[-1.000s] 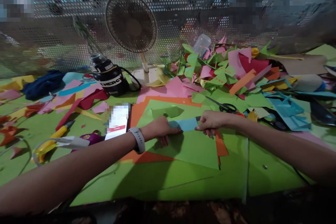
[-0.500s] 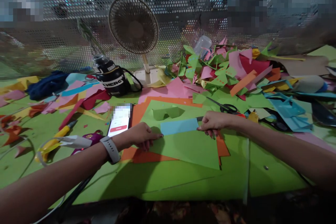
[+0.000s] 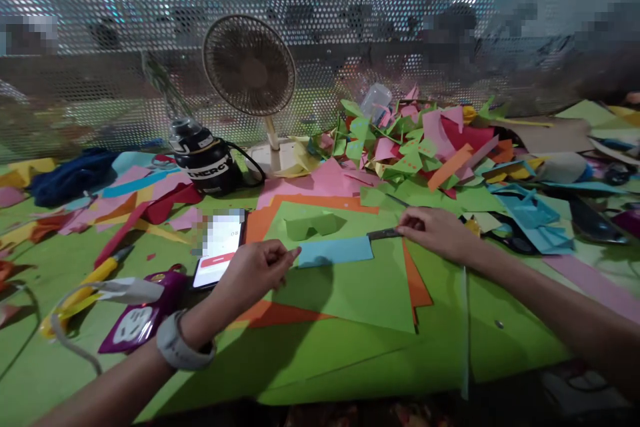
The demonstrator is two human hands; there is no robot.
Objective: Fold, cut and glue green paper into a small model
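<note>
A light blue paper strip (image 3: 336, 251) lies on a green paper sheet (image 3: 370, 300). My left hand (image 3: 265, 263) is curled, thumb and forefinger together at the strip's left end; whether paper is between them I cannot tell. Just off the strip's right end, my right hand (image 3: 430, 230) pinches the end of a slim dark tool (image 3: 383, 233), whose kind is unclear. Behind that hand the dark scissors (image 3: 397, 200) are mostly hidden. A folded green paper piece (image 3: 316, 225) stands behind the strip.
Orange paper (image 3: 417, 283) lies under the green sheet. A phone (image 3: 219, 247) and a purple pouch (image 3: 143, 320) lie left. Behind stand a black bottle (image 3: 207, 167) and a fan (image 3: 249, 67). Cut paper (image 3: 410, 147) is heaped at back right.
My right hand has moved right, off the strip's end and onto the dark tool. My left hand has drawn its pointing finger in. The camera view has shifted slightly.
</note>
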